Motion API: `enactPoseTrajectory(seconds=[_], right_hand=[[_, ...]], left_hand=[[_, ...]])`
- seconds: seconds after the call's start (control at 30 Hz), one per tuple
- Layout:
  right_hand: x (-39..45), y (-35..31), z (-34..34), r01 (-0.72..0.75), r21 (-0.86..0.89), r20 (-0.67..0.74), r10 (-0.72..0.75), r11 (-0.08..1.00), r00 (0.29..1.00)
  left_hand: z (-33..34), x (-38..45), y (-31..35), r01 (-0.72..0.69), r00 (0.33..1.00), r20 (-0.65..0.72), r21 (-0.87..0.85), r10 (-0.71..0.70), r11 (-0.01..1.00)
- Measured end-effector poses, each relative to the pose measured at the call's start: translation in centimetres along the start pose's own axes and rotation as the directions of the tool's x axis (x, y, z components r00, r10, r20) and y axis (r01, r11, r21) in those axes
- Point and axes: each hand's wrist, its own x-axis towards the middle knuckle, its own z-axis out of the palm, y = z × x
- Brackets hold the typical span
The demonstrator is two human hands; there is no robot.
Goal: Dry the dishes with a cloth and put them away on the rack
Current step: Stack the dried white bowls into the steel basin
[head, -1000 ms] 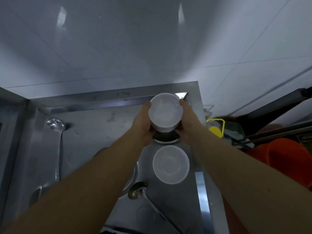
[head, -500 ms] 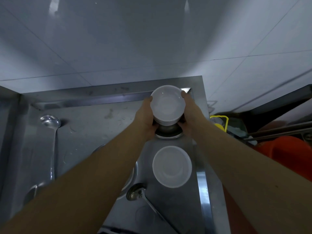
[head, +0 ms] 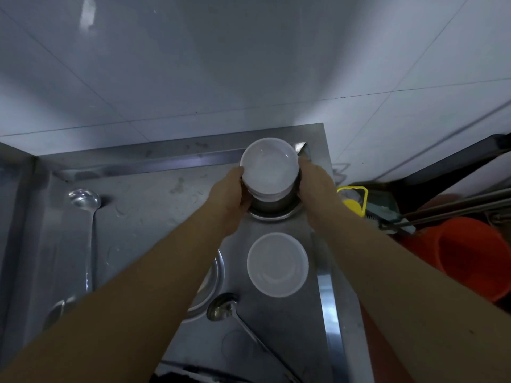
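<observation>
Steel tabletop w/ raised rim, far right corner: stack of small white round bowls clamped btwn left hand & right hand, over a steel pot. Risk, prob: side grip only, damp bowls slip, stack tips off corner.

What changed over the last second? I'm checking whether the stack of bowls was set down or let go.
Little changed. Both hands, left and right, keep their grip on the stack of white round bowls above the metal pot, shifting it slightly toward the shelf's back corner; it was not released. The single white plastic bowl and the steel ladle stayed put.
</observation>
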Motion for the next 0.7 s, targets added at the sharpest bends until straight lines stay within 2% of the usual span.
enactPoseTrajectory(seconds=[0.07,0.13,0.2,0.27,0.37,0.47,0.6,0.7], right_hand=[[-1.5,2.1,-1.7,0.063,-0.074,-0.009,-0.064,0.995,0.998],[-3.0,5.0,-3.2,0.03,-0.097,-0.019,-0.032,0.995,0.999],[-4.3,8.3,-4.1,-0.035,-0.053,-0.014,0.034,0.998,0.999],[-5.5,11.4,-4.9,-0.101,-0.008,-0.002,0.101,0.995,0.995],[-7.4,14.5,-5.4,-0.192,0.08,0.023,0.191,0.978,0.981],[-8.6,15.6,-5.0,-0.273,0.167,0.07,0.265,0.947,0.962],[-9.5,15.6,-4.5,-0.24,0.169,0.067,0.232,0.956,0.97],[-10.0,15.6,-4.3,-0.19,0.114,0.05,0.186,0.975,0.981]], left_hand=[[-1.7,-1.1,-1.6,-0.031,0.999,-0.017,0.13,0.034,0.991],[-3.6,-2.0,-3.9,-0.025,0.999,-0.031,0.26,0.035,0.965],[-5.1,-3.3,-6.6,0.016,1.0,-0.014,0.318,-0.012,0.948],[-6.2,-4.7,-9.3,0.078,0.997,-0.02,0.3,-0.075,0.951],[-6.7,-6.5,-12.5,0.149,0.989,-0.02,0.157,-0.148,0.976],[-6.4,-7.5,-14.3,0.155,0.988,0.0,0.052,-0.155,0.987],[-5.8,-8.1,-15.2,0.134,0.991,-0.002,0.004,-0.134,0.991],[-5.7,-8.3,-15.6,0.077,0.997,-0.019,0.042,-0.076,0.996]])
